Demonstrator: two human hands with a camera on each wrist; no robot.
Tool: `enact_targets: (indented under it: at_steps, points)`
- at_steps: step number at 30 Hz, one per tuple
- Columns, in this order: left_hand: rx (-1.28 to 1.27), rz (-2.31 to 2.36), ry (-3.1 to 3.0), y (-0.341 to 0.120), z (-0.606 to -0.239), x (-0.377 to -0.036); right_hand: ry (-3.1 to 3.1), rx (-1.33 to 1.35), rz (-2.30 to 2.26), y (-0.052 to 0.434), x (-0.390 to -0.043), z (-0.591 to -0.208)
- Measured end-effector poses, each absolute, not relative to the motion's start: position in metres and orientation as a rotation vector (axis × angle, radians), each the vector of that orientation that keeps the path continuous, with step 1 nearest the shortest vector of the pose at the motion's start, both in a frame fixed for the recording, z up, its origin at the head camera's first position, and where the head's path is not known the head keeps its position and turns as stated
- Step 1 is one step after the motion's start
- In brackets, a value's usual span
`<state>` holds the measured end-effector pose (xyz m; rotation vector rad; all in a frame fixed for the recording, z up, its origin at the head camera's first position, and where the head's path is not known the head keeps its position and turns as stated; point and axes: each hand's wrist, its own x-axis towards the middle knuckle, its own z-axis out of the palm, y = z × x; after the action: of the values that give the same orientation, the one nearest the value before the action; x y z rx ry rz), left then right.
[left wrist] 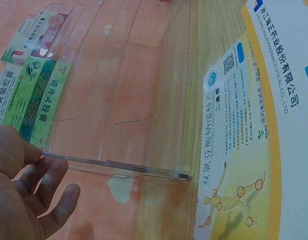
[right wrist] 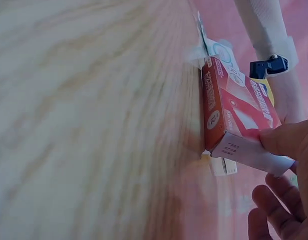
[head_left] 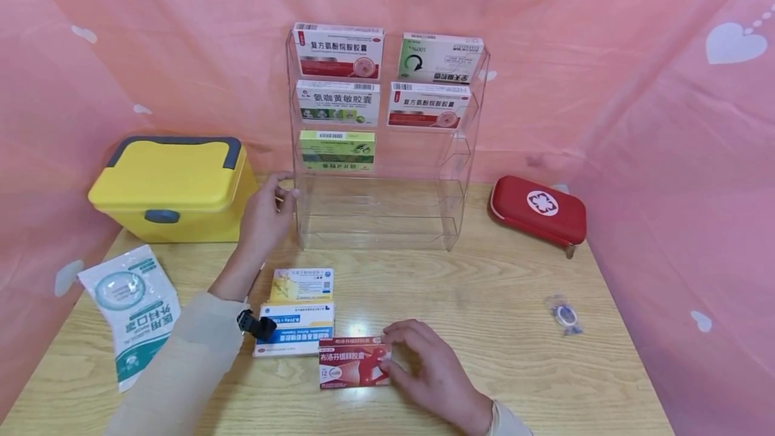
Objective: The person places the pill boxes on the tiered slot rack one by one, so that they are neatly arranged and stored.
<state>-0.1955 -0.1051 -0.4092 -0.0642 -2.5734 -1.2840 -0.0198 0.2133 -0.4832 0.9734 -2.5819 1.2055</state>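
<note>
right hand [head_left: 432, 369] pinching red box [head_left: 354, 362], left hand [head_left: 266, 214] open-fingered touching clear rack [head_left: 375, 214], yellow case [head_left: 175, 187] beside

At the bottom edge of the head view, both forearms are running out of frame, the right hand [head_left: 432, 372] showing only to the wrist. Its fingers are covering the right end of the red box [head_left: 354, 362]. The left sleeve is hiding the lower left corner of the blue-and-white box [head_left: 294, 330], which is overlapping the yellow box [head_left: 301, 284] above it. At centre right, a small wrapped item [head_left: 564, 315] is sitting too small to identify. In the left wrist view, the left hand [left wrist: 23, 192] is being cropped at the lower left corner. In the right wrist view, the wooden table [right wrist: 88, 120] is blurring across the left half.
</note>
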Motion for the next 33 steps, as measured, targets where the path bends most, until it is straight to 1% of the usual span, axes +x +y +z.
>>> enact_targets:
  at_steps: [9, 13, 16, 18, 21, 26, 30, 33]
  points:
    - [-0.056, -1.292, -2.571, -0.107, -0.409, -0.195, -2.428, 1.196, 1.469, 0.214, -0.013, -0.487]
    - [-0.067, -1.296, -2.564, -0.107, -0.409, -0.196, -2.413, 1.212, 1.513, 0.213, -0.013, -0.488]
    - [-0.067, -1.301, -2.562, -0.107, -0.408, -0.196, -2.317, 1.222, 1.549, 0.212, -0.021, -0.485]
    - [-0.067, -1.302, -2.564, -0.107, -0.408, -0.196, -2.23, 1.238, 1.589, 0.213, -0.032, -0.475]
    - [-0.062, -1.298, -2.565, -0.107, -0.409, -0.197, -2.145, 1.21, 1.621, 0.217, -0.057, -0.446]
    - [-0.057, -1.292, -2.559, -0.107, -0.411, -0.197, -2.163, 1.006, 1.515, 0.235, -0.111, -0.389]
    - [-0.057, -1.301, -2.557, -0.106, -0.411, -0.197, -2.151, 0.876, 1.422, 0.25, -0.156, -0.352]
    - [-0.063, -1.299, -2.557, -0.105, -0.411, -0.197, -2.148, 0.805, 1.38, 0.256, -0.184, -0.328]
